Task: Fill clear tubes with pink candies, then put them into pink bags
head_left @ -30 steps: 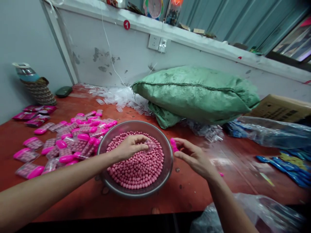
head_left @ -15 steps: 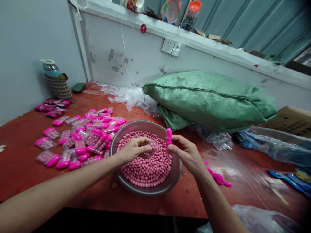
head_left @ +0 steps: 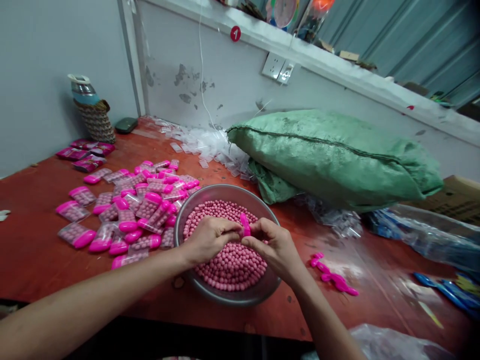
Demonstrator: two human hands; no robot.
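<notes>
My left hand (head_left: 212,239) is closed in a pinch over a metal bowl (head_left: 237,300) of pink beads (head_left: 231,270). The small clear container in it is almost wholly hidden by the fingers now. Thumb and fingers of my right hand (head_left: 276,245) grip a bright pink plastic cap (head_left: 245,225), which meets the left fingertips. Whether the cap sits on the container cannot be made out. Left of the bowl lies a pile of clear containers (head_left: 150,204) with pink caps, filled with beads. Several loose pink caps (head_left: 332,278) lie to the right.
Behind the bowl lie a heap of clear plastic pieces (head_left: 210,146) and a big green sack (head_left: 337,155). A bottle in a woven holder (head_left: 93,117) and pink packets (head_left: 88,152) stand at the left. Blue items (head_left: 446,287) and clear plastic bags (head_left: 393,340) are at the right.
My right hand has moved left with the pink cap, bringing it to the left fingertips. Another capped container now lies at the near edge of the pile. The view has shifted slightly.
</notes>
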